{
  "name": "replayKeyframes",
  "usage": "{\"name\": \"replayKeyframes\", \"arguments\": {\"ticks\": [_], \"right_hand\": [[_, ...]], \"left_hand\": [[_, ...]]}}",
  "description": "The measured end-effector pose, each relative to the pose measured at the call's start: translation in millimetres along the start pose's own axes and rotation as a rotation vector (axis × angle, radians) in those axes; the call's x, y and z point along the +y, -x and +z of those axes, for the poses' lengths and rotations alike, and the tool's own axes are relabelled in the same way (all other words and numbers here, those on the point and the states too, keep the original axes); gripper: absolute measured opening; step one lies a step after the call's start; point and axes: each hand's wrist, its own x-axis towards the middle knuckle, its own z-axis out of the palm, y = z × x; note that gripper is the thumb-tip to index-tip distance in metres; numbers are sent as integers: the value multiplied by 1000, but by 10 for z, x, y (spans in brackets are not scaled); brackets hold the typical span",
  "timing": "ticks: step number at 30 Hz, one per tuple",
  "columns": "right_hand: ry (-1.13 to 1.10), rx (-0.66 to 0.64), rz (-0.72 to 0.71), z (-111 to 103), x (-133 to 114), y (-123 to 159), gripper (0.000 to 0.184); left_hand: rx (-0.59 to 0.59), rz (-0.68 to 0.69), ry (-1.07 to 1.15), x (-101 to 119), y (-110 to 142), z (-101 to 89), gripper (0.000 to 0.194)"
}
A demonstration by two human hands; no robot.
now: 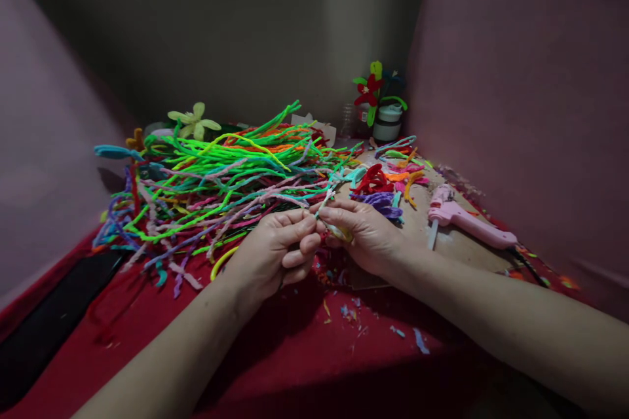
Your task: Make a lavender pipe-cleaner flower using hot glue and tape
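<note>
My left hand [279,245] and my right hand [362,230] meet in front of the pile, fingertips almost touching. Between them is a thin pale pipe cleaner [324,204], pinched by both, with its light end sticking up. A yellowish piece [340,232] shows below my right fingers; its shape is partly hidden. Just behind my hands lies a large heap of pipe cleaners [230,163] in green, pink, purple and orange. Close to my right hand are bent red loops [372,180] and purple pieces [381,204].
A pink hot glue gun [469,222] rests on a brown board [449,252] at the right. Behind stand a pot [387,123] with a red pipe-cleaner flower [368,90] and a pale yellow flower [195,122]. Fuzzy scraps [350,313] litter the red cloth [295,366].
</note>
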Motion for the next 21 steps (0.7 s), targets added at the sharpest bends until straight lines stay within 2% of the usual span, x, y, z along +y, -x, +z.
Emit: {"name": "replayKeyframes", "arguments": {"ticks": [3,6,8,9,14,21], "right_hand": [[-17,43,-21,14,-13,18,15],[-25,69,-21,28,-33,32,17],[-25,83,-9,36,-40,36,19],[-23,87,-1,39,-40,36,19],[-35,86,1,48,-28,31,18],[-46,68,26,58,-6,16,21]], "left_hand": [[155,163,-372,-25,30,58,22],[310,447,-802,-89,39,87,15],[357,537,-934,-123,34,87,12],[355,523,-935,-130,32,86,14],[254,253,-564,-72,41,118,25],[27,8,-21,-17,8,37,17]]}}
